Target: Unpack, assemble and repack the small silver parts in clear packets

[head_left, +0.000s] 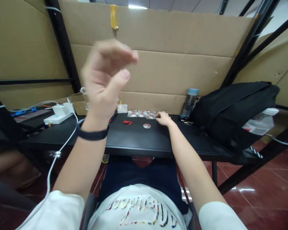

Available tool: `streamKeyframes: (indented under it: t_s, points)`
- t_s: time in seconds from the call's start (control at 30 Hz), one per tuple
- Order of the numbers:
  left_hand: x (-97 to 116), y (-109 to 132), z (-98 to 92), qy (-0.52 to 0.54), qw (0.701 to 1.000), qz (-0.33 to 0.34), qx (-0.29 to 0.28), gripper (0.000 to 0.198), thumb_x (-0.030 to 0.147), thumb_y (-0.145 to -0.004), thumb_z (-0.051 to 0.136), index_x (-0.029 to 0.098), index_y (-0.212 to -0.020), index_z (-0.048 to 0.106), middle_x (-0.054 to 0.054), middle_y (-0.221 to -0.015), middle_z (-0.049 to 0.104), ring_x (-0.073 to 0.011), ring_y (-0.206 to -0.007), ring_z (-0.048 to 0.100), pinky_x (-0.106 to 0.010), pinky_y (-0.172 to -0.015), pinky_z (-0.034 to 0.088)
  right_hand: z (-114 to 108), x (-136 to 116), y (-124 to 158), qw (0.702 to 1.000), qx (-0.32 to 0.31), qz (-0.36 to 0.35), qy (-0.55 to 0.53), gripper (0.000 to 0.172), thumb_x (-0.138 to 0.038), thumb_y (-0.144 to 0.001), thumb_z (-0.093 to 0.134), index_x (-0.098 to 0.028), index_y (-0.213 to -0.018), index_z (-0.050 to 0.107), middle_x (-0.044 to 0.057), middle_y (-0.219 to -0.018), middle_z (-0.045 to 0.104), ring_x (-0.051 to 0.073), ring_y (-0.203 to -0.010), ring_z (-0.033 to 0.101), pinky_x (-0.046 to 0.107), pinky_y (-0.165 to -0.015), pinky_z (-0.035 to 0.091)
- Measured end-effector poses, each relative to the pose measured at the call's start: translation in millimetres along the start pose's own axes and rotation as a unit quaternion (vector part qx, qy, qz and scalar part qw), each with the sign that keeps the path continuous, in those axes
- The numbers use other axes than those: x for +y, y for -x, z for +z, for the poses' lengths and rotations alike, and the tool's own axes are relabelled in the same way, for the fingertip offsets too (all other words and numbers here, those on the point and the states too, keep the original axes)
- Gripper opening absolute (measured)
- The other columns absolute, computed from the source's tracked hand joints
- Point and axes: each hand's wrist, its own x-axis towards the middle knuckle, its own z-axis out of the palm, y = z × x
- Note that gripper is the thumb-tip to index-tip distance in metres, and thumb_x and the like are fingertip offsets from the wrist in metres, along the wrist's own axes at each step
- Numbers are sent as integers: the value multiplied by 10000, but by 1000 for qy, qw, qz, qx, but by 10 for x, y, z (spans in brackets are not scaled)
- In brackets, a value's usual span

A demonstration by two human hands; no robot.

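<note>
My left hand point(105, 80) is raised in the air close to the camera, blurred, fingers loosely curled with nothing visible in them; a black band circles its wrist. My right hand point(163, 118) reaches across the black table point(134, 140) and rests with curled fingers at the end of a row of small clear plastic packets point(141, 113). Whether it grips a packet is not visible. A small red piece point(127, 122) and a round silver disc point(147, 126) lie on the table just in front of the packets.
A black backpack point(232, 111) lies at the right of the table, with a water bottle point(189, 103) and keys point(187, 122) beside it. A white power strip and adapter point(59, 114) with a white cable sit at the left. Cardboard panels point(170, 64) wall the back.
</note>
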Motion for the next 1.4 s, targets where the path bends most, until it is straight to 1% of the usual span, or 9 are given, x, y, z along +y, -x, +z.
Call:
streamKeyframes:
  t_s: [0.07, 0.17, 0.23, 0.33, 0.5, 0.67, 0.83, 1.03, 1.4]
  points:
    - [-444, 165, 51, -52, 993, -70, -83, 113, 222, -924, 618, 191, -1023, 663, -5, -970, 712, -166, -975, 705, -360, -968, 554, -78, 110, 11, 997, 1, 72, 40, 287, -298, -820, 699, -233, -1099, 713, 122, -1294, 627, 342, -1194, 588, 522, -1017, 460]
    - [-1192, 598, 62, -183, 921, -221, -262, 112, 202, -856, 630, 180, -913, 724, -33, -934, 765, -193, -923, 710, -341, -922, 545, -125, 244, 18, 992, -17, 112, 51, 348, -338, -772, 754, -249, -1106, 715, 101, -1300, 635, 327, -1207, 588, 459, -1008, 467]
    - [-1574, 928, 22, -261, 872, -280, -307, 163, 175, -829, 610, 184, -921, 744, -43, -952, 778, -208, -915, 711, -332, -912, 530, -104, 296, 3, 993, -38, 104, 30, 388, -336, -737, 792, -222, -1101, 715, 105, -1238, 676, 290, -1141, 633, 374, -970, 487]
    - [-1845, 1306, -79, -322, 832, -304, -332, 214, 216, -853, 584, 204, -986, 752, -51, -1042, 777, -232, -1002, 694, -339, -953, 497, -32, 329, -39, 994, -73, 80, 6, 396, -292, -714, 814, -191, -1084, 715, 101, -1155, 719, 242, -1044, 680, 291, -912, 502]
    - [-1847, 1484, -201, -319, 816, -299, -377, 241, 297, -872, 589, 223, -1031, 754, -54, -1095, 764, -257, -1058, 676, -367, -986, 481, 35, 364, -65, 992, -105, 68, -3, 346, -210, -726, 791, -187, -1064, 717, 65, -1063, 748, 179, -925, 700, 233, -827, 515]
    - [-1846, 1496, -204, -332, 779, -340, -408, 269, 204, -845, 582, 240, -1044, 760, -50, -1141, 754, -256, -1101, 665, -351, -986, 496, 7, 362, -33, 993, -98, 66, -1, 364, -213, -702, 812, -190, -1055, 723, 60, -1032, 749, 174, -890, 699, 229, -802, 514]
    - [-1852, 1489, -296, -358, 741, -388, -415, 313, 127, -809, 601, 270, -1030, 769, -38, -1149, 754, -284, -1158, 652, -416, -1042, 467, -14, 314, -6, 993, -95, 66, 0, 330, -213, -711, 807, -191, -1030, 728, 55, -996, 755, 169, -867, 700, 225, -778, 516]
    - [-1867, 1470, -447, -333, 734, -384, -450, 285, 180, -780, 685, 328, -999, 790, -11, -1145, 756, -289, -1173, 641, -431, -1045, 452, -29, 302, 15, 994, -93, 64, 0, 305, -233, -698, 816, -198, -992, 740, 48, -975, 758, 178, -873, 701, 228, -774, 516]
    - [-1823, 1467, -359, -316, 741, -351, -478, 283, 302, -722, 769, 310, -1003, 803, -39, -1124, 750, -285, -1134, 627, -375, -973, 472, 5, 309, -7, 994, -91, 57, -3, 286, -239, -681, 810, -189, -957, 754, 48, -941, 762, 174, -812, 697, 234, -755, 518]
